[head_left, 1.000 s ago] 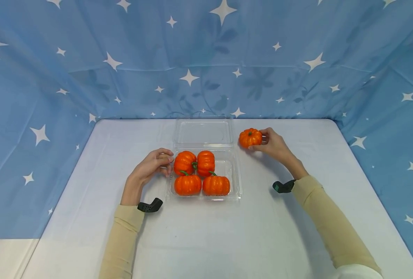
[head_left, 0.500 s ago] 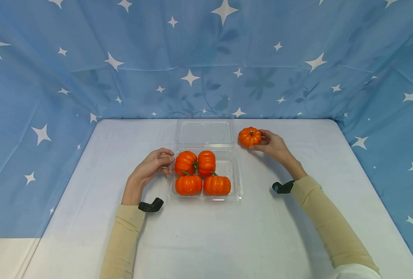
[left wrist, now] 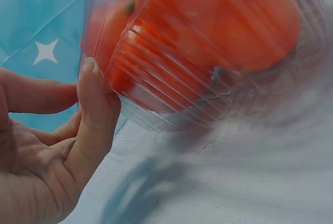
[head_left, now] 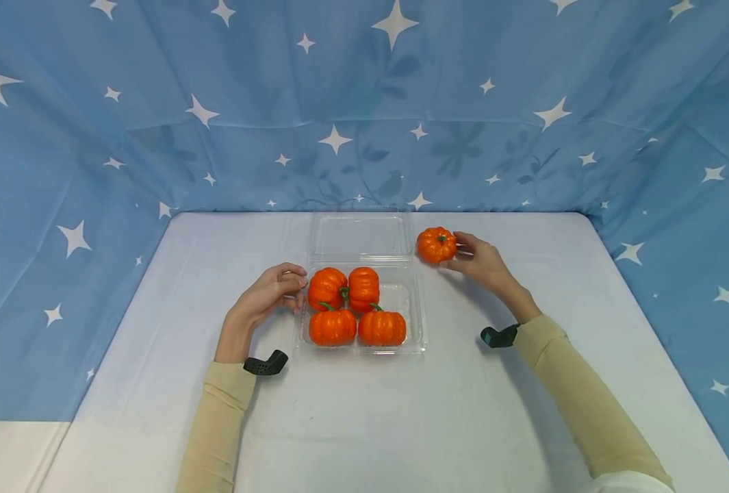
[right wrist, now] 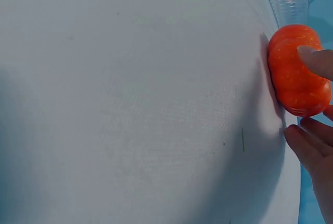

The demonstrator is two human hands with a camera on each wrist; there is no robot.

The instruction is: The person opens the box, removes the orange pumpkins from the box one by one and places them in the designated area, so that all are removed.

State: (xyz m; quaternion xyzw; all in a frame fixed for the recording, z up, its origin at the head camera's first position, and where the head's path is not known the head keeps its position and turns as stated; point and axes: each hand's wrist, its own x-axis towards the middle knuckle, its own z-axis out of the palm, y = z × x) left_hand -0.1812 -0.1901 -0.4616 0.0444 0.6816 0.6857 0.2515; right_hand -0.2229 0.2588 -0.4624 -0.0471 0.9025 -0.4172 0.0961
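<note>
A blue star-print curtain [head_left: 247, 68] stood behind a white-covered table [head_left: 370, 418]. The clear container [head_left: 398, 294] lay on the table, its lid [head_left: 361, 235] folded back toward the curtain. Its thin wall was judged liable to flex or skid if squeezed or pulled sideways.

The left hand [head_left: 270, 293] pinched the container's left edge between bent thumb and fingers. Uneven pulling there could have tipped the container.

The right hand [head_left: 484, 266] held the loose pumpkin [head_left: 436, 246] from its right side, thumb at one side and fingers at the other. Grip pressure could not be determined. The loose pumpkin was just beside the lid's right edge; whether it rested fully on the cloth was unclear. Hazard: a leftward push could have knocked the lid. Hazard: the rounded, ribbed skin could have slipped or rolled if thumb and fingers parted unevenly.

Four packed pumpkins [head_left: 332, 329] occupied the container, leaving a gap at the right rear. A jolt could have let the one beside the gap roll into it.

The smallest parts, the green stems [head_left: 344, 293], projected between the packed pumpkins and could have snagged a neighbour during any shift.
</note>
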